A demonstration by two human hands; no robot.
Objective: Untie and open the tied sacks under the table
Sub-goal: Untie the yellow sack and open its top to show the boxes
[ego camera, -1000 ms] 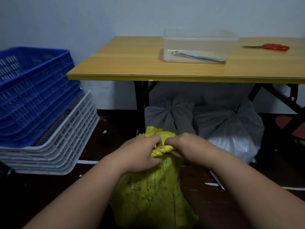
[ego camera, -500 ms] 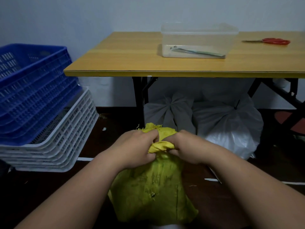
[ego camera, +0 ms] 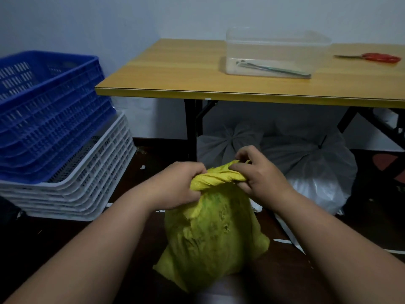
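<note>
A yellow sack [ego camera: 210, 235] stands on the dark floor in front of the table, its neck twisted into a thick roll. My left hand [ego camera: 177, 185] grips the left end of that twisted neck. My right hand [ego camera: 258, 174] pinches the right end and the loose top edge. Behind it, under the wooden table [ego camera: 175, 69], lie two white tied sacks: one on the left [ego camera: 221, 143] with its gathered knot facing me, and a larger one on the right [ego camera: 315, 172].
Blue crates [ego camera: 48, 113] sit stacked on white crates [ego camera: 87, 183] at the left. On the table stand a clear plastic box [ego camera: 276, 51] holding a thin tool and red scissors [ego camera: 377, 57]. Black table legs [ego camera: 191, 128] stand just behind the yellow sack.
My hands have pulled apart along the sack's neck, the right hand moving up and right. The twisted yellow roll now shows stretched between them.
</note>
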